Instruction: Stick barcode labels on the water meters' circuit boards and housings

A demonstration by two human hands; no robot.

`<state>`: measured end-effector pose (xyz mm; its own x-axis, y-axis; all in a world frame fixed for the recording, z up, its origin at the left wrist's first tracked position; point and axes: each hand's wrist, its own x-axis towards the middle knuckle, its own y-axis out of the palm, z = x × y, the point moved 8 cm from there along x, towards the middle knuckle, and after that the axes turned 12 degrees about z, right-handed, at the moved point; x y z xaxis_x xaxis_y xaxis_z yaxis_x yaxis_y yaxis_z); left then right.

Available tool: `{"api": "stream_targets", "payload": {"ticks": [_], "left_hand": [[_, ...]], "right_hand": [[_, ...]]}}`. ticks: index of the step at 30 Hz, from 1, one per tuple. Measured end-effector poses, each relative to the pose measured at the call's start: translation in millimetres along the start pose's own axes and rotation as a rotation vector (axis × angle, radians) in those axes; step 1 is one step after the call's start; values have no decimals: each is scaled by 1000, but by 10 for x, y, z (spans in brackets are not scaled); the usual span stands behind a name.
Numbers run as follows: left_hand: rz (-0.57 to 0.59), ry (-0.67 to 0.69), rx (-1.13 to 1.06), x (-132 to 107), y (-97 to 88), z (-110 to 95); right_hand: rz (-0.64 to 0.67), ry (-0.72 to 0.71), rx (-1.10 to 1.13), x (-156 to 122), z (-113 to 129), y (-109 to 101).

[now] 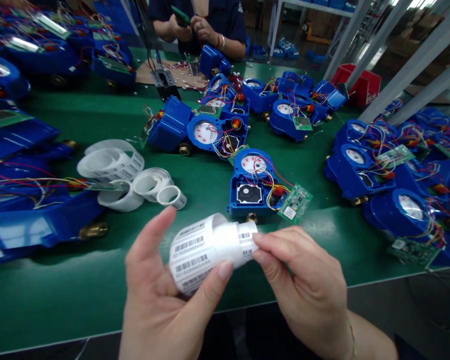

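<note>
A roll of white barcode labels (191, 250) lies in my left hand (168, 295), its thumb pressed along the near side and the index finger raised. My right hand (303, 280) pinches the right end of a narrower label strip (245, 240) that sticks out of the roll. Just beyond, an opened blue water meter (253, 185) sits on the table, with a round dial and coloured wires. Its green circuit board (297, 202) hangs out to the right. More label rolls (150, 182) stand on the table, left of the meter.
Several blue meters (206, 132) with loose wires fill the middle of the green table (135, 260), and others crowd both sides. A co-worker's hands (195, 30) hold a dark green object across the table. Grey metal posts (397, 65) and a red bin (360, 85) stand at the right.
</note>
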<state>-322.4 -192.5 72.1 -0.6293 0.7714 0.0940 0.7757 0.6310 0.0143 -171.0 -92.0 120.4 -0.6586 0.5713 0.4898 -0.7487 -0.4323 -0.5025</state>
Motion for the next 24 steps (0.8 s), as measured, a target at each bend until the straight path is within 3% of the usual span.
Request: {"api": "stream_targets", "payload": {"ticks": [11,19,24], "left_hand": [[-54,57,37,-66,29,-85],[-62,55,38,-58,38,-74],[-52,64,45,-51,29,-53]], "right_hand": [[-168,-123,-273,-104,179,8],[-155,-65,-162,-41,119,-18],[-143,-77,-208,-77,103,22]]}}
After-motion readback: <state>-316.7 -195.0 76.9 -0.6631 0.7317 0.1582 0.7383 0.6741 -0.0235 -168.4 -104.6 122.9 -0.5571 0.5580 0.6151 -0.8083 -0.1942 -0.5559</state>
